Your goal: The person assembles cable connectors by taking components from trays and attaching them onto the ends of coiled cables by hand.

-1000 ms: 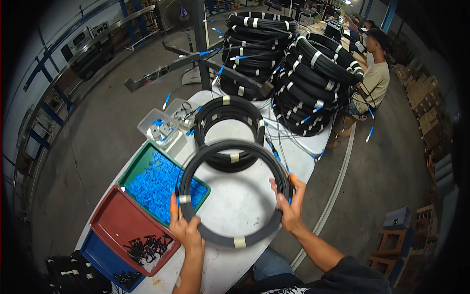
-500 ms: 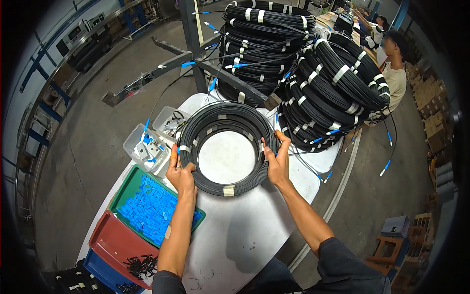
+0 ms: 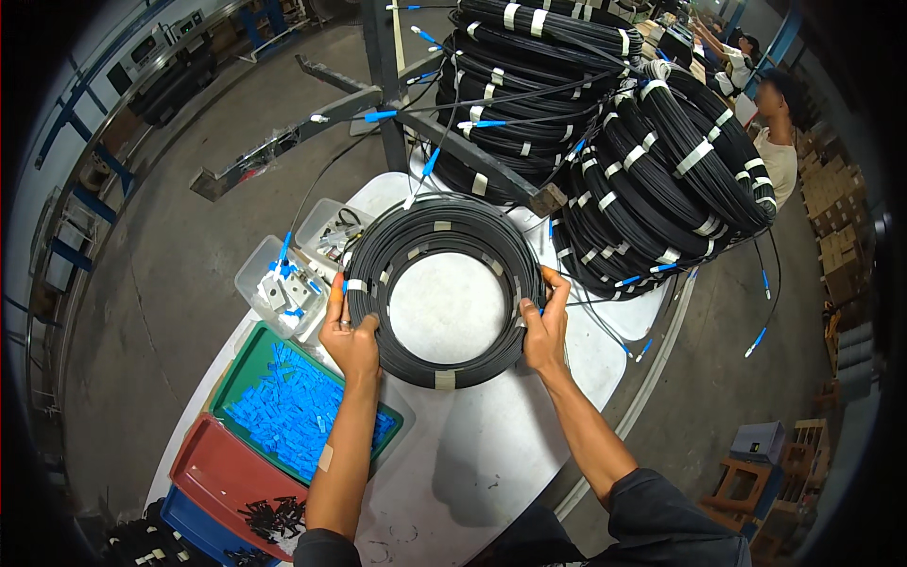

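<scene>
On the smooth pale table [image 3: 408, 487], a thick ring of finely ridged black cable [image 3: 406, 363] sits level, its centre round and open. The left hand [image 3: 351, 342] and right hand [image 3: 546, 333] clamp its opposite sides, thumbs [image 3: 532, 318] over the top, fingers [image 3: 335, 299] outside; flat cream tape strips [image 3: 445, 379] band its strands.

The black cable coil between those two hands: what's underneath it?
Below the black cable coil, more black loops show inside the ring, and white tabletop shows through its middle. Whatever lies directly beneath the loops is covered.
</scene>
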A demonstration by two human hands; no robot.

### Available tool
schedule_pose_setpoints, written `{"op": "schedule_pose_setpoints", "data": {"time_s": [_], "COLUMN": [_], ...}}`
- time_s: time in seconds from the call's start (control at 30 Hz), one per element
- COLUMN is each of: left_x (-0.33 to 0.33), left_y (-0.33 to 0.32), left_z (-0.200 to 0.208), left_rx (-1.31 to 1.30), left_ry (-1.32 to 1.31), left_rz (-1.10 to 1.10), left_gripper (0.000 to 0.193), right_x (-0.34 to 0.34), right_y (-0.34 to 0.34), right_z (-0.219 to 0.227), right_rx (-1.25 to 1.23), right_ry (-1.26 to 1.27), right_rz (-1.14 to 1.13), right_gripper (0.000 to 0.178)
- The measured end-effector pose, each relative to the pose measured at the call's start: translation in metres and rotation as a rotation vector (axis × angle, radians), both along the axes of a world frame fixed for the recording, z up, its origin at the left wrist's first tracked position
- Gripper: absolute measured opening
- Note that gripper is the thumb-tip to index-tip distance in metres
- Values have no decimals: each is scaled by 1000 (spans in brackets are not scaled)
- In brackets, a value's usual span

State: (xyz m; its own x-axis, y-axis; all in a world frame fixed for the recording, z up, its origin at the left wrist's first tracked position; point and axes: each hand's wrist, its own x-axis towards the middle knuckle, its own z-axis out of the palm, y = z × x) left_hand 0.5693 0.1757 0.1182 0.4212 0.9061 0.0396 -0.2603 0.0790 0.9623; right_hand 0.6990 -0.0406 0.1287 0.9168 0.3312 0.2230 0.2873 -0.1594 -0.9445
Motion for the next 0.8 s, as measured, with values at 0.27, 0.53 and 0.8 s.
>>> {"op": "schedule_pose_setpoints", "data": {"time_s": [0.27,0.53,0.8], "left_x": [0,-2,0], "left_y": [-4,-2,-2], "left_z": [0,3,2], "left_rx": [88,34,233], "left_ry": [60,19,214], "left_rz": [-19,-74,8], "left_gripper": [75,77,78], "right_x": [2,3,6], "right_y": [-1,-4,-7], "right_z": [0,2,-4], "right_rx": [-9,-44,-86], "right_ry": [-25,-30,10], "right_rz": [-11,10,5], "right_gripper": [51,50,50]}}
